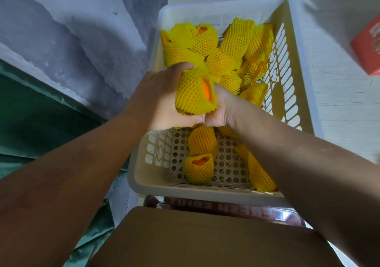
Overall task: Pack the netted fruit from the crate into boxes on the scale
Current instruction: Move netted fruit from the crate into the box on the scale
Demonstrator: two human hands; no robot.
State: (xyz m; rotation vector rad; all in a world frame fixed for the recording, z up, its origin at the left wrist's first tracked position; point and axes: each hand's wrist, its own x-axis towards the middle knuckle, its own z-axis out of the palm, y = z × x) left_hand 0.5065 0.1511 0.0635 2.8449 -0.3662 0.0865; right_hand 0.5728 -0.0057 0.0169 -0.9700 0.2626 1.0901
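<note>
A cream plastic crate (298, 65) holds several oranges in yellow foam nets, most of them piled at its far end (224, 46). Over the crate's middle, my left hand (156, 98) and my right hand (222, 110) both grip one netted orange (194, 93), its orange skin showing at the net's open end. Two more netted oranges (200, 155) lie on the perforated floor near the crate's front wall. Below the crate, a brown cardboard box flap (205, 240) fills the near view. The scale itself cannot be made out.
A red printed box (226, 207) with a shiny edge sits under the crate's front rim. Another red carton (368, 49) lies on the white surface at the right. Grey wall and green sheeting (37, 112) are on the left.
</note>
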